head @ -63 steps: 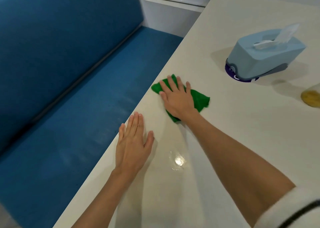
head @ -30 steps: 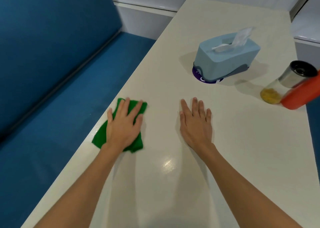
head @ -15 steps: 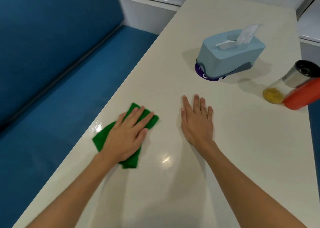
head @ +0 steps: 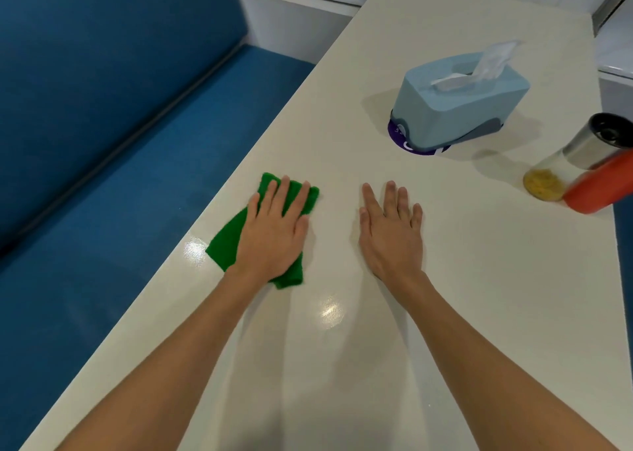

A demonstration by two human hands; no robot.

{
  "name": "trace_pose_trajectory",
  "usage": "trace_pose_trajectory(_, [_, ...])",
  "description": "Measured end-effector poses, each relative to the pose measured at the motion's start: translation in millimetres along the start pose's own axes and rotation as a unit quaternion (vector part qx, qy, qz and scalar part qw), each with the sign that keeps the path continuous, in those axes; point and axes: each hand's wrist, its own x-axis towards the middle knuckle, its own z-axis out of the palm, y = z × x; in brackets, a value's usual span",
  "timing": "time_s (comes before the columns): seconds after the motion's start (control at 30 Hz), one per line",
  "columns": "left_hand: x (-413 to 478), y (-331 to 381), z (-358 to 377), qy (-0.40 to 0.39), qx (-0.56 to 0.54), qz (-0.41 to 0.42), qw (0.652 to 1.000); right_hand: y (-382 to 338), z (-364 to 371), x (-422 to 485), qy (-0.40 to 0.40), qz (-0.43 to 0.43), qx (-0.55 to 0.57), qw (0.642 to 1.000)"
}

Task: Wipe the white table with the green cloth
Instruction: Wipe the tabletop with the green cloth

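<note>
- Two hands lie flat, palms down, on the white surface (head: 342, 365), with both bare forearms reaching in from the near edge.
- Left hand (head: 274, 231): the grip is wide, with fingers straight and slightly spread. It presses down on the green cloth (head: 226, 241), and no finger curls round it.
- Green cloth: it lies flat on the surface close to the left edge, mostly covered by the left hand. Its edges show beyond the fingertips on the far side, left of the palm and beside the wrist.
- Right hand (head: 390, 231): the grip is wide, with fingers straight and close together. It rests on bare surface right of the cloth, apart from it, and holds nothing.
- Pale blue tissue box (head: 455, 108): it stands farther off, right of the hands, with a white tissue (head: 493, 60) sticking up from its top slot. A purple base (head: 397, 135) shows under its near left end.
- Glass jar (head: 548, 180): it has a metal cap and yellow contents and stands at the right edge. A red container (head: 603, 183) partly overlaps it.
- Blue seat (head: 120, 211): it runs along the left of the surface, lower down.
</note>
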Motion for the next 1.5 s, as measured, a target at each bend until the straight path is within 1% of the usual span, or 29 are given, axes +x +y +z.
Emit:
trace_pose_trajectory(0.07, [-37,-1,-4,-0.028,-0.016,0.095,0.995,1,-1,0,-0.001,-0.002,0.007,1.0])
trace_pose_trajectory(0.1, [-54,-10,-7,-0.042,-0.022,0.12,0.992,1,-1,0,-0.002,-0.003,0.008,1.0])
trace_pose_trajectory(0.17, [-72,-39,-13,-0.048,-0.027,0.117,0.992,1,-1,0,0.0,-0.004,0.011,1.0])
trace_pose_trajectory(0.27, [-61,-80,-20,-0.035,-0.034,0.027,0.998,1,-1,-1,-0.001,-0.005,0.013,1.0])
trace_pose_trajectory(0.37, [-27,-90,-17,-0.003,-0.035,-0.064,0.997,0,0,0,0.003,-0.001,0.011,1.0])
trace_pose_trajectory(0.47, [4,-68,-9,0.017,-0.023,-0.135,0.99,-1,1,0,0.007,0.0,0.006,1.0])
trace_pose_trajectory(0.53, [15,-42,-5,0.025,-0.007,-0.156,0.987,-1,2,0,0.011,-0.004,0.008,1.0])
trace_pose_trajectory(0.57, [16,-28,-3,0.026,-0.001,-0.153,0.988,-1,2,0,0.012,-0.005,0.01,1.0])
trace_pose_trajectory(0.63, [10,-2,0,0.022,0.001,-0.117,0.993,0,2,0,0.01,-0.002,0.012,1.0])
trace_pose_trajectory(0.7, [-12,14,2,0.012,-0.011,-0.048,0.999,1,0,0,0.005,-0.001,0.016,1.0])
trace_pose_trajectory(0.77, [-44,11,-2,-0.008,-0.034,0.034,0.999,1,-2,0,-0.007,-0.005,0.027,1.0])
trace_pose_trajectory(0.8, [-61,3,-4,-0.02,-0.044,0.063,0.997,1,-4,0,-0.011,-0.01,0.038,0.999])
trace_pose_trajectory(0.83, [-75,-9,-6,-0.027,-0.048,0.075,0.996,3,-7,-1,-0.009,-0.016,0.055,0.998])
trace_pose_trajectory(0.9, [-89,-38,-12,-0.02,-0.046,0.047,0.998,12,-16,-4,0.009,-0.018,0.092,0.996])
trace_pose_trajectory(1.0, [-74,-66,-15,0.002,-0.033,-0.05,0.998,44,-31,-15,0.042,-0.007,0.078,0.996])
trace_pose_trajectory(1.07, [-48,-64,-12,0.024,-0.025,-0.112,0.993,70,-38,-26,0.04,0.0,0.052,0.998])
trace_pose_trajectory(1.13, [-19,-48,-8,0.035,-0.021,-0.169,0.985,90,-39,-37,0.022,0.01,0.026,0.999])
trace_pose_trajectory(1.2, [3,-22,-5,0.033,-0.018,-0.197,0.98,101,-34,-45,0.002,0.027,0.014,1.0])
trace_pose_trajectory(1.27, [16,12,0,0.025,-0.01,-0.177,0.984,104,-29,-47,-0.008,0.039,0.009,0.999])
trace_pose_trajectory(1.37, [12,71,8,0.015,-0.004,-0.101,0.995,105,-25,-47,-0.007,0.038,0.0,0.999])
trace_pose_trajectory(1.43, [-9,101,14,0.0,-0.021,-0.042,0.999,106,-26,-47,-0.006,0.036,-0.004,0.999])
trace_pose_trajectory(1.5, [-40,113,14,-0.01,-0.041,0.038,0.998,108,-26,-48,-0.006,0.033,-0.004,0.999])
